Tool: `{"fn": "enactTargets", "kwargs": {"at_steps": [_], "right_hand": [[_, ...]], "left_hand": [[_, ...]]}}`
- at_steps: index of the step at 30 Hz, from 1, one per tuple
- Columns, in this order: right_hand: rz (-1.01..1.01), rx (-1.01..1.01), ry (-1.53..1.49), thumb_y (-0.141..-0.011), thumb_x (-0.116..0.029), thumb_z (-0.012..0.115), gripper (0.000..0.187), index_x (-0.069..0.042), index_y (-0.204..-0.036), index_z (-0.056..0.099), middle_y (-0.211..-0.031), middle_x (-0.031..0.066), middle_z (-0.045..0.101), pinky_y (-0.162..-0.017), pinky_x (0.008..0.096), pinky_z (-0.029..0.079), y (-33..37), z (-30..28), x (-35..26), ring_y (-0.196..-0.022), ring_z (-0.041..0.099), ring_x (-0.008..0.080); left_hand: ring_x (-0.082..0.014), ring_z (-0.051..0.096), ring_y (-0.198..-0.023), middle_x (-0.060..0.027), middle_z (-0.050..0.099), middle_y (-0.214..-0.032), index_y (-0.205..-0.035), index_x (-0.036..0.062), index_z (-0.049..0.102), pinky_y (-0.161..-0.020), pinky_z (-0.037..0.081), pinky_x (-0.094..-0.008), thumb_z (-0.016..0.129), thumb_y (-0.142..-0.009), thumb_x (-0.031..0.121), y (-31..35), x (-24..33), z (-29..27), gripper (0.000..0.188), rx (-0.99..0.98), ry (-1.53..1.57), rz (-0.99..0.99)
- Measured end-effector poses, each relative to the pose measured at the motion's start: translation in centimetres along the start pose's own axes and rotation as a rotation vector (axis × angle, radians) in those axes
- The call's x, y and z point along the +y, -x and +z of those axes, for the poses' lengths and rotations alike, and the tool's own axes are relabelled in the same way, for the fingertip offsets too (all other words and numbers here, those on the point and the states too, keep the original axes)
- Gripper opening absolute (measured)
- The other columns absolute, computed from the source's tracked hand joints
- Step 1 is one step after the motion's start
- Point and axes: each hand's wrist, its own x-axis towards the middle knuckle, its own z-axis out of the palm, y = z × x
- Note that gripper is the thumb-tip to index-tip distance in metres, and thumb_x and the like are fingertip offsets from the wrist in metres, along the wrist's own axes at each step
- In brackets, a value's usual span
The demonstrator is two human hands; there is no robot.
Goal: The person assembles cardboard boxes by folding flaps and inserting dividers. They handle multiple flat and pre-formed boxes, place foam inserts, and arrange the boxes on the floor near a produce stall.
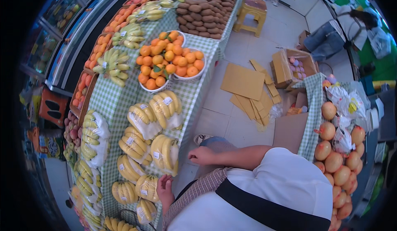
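Observation:
My left hand is beside the near edge of the stall, its fingers loosely bent and apart, with nothing in them. Just left of it lies a wrapped pack of bananas; I cannot tell whether the fingertips touch it. My right hand hangs above the floor at the stall's side, its fingers curled in and nothing visible in them. Nearest to it is a larger wrapped bunch of bananas with a white label. More bunches in film, such as a banana bunch, lie in rows on the checked cloth.
Baskets of oranges and a heap of brown oval fruit sit farther along the stall. Flattened cardboard, an open carton and a yellow stool stand on the floor. Pomelos are piled at right; a person bends beyond.

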Motion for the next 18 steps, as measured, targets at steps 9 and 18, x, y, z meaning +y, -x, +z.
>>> {"fn": "enactTargets", "kwargs": {"at_steps": [9,18], "right_hand": [[0.808,0.538,0.015,-0.075,-0.022,0.059,0.024,-0.008,-0.093,0.068,-0.094,0.0131,0.067,-0.076,0.0389,0.051,12.9,-6.9,23.2,-0.084,0.064,0.0301],[1.179,0.452,-0.008,-0.074,-0.027,0.059,0.026,-0.01,-0.09,0.07,-0.096,0.0135,0.066,-0.082,0.04,0.049,29.1,-9.6,35.2,-0.09,0.063,0.0304]], "left_hand": [[-0.0234,0.06,-0.096,-0.0157,0.062,-0.109,-0.12,-0.0011,0.053,-0.077,0.05,-0.0323,0.063,-0.082,0.012,-4.4,2.1,11.3,0.041,-0.475,-0.76,0.2],[-0.0288,0.063,-0.097,-0.0173,0.063,-0.105,-0.124,0.0031,0.05,-0.084,0.048,-0.0351,0.061,-0.083,0.033,-15.2,-7.4,13.7,0.052,-0.71,-1.169,0.064]]}}
